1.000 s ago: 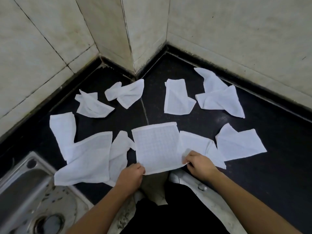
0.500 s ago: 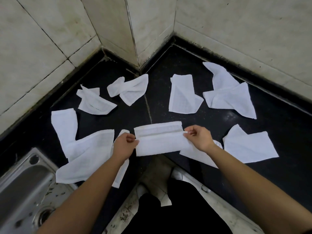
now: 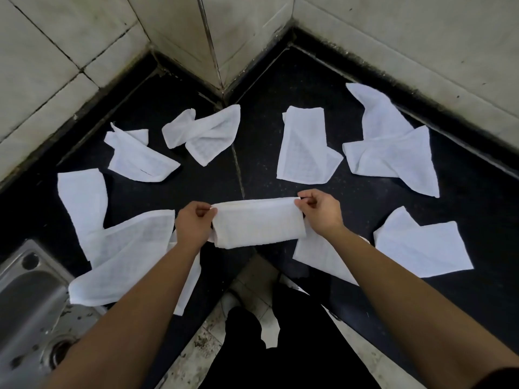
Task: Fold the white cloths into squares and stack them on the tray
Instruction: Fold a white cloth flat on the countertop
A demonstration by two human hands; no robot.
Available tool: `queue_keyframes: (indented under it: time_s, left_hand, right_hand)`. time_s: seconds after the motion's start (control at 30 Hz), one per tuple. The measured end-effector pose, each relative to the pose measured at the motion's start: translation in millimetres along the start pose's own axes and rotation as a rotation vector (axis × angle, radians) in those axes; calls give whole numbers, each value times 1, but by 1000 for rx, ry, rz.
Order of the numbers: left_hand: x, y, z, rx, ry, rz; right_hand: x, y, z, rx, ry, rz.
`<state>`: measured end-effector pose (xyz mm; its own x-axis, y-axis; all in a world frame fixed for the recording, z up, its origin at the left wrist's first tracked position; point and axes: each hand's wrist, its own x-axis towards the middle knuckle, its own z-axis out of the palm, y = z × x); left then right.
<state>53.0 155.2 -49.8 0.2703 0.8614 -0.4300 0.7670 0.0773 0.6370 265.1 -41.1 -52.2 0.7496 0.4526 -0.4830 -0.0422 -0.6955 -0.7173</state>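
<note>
Near the front corner of the black stone counter (image 3: 491, 242), the left hand (image 3: 193, 228) and right hand (image 3: 320, 213) are each pinching one short end of the half-folded white waffle-weave cloth (image 3: 258, 226). Its long axis is running straight between the two grips, neither hand nearer, so one end is probably going across to the other next. Rumpled white cloths (image 3: 306, 147) are lying farther back.

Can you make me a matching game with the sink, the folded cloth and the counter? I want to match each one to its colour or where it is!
Things:
1. sink
2. folded cloth
3. counter

Matches:
A. black
B. pinched by the left hand and the right hand
C. shiny metal, low on the left

Pairs: 1-C, 2-B, 3-A
</note>
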Motion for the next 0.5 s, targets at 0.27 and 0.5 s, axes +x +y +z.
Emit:
queue_keyframes:
  time_s: [0.27, 0.5]
  left_hand:
    - [4, -5, -5, 5, 20, 105]
    - [-2, -21, -20, 415, 72, 329]
  right_hand:
    - [1, 0, 7, -27, 41, -35]
    - [-2, -2, 9, -95, 44, -68]
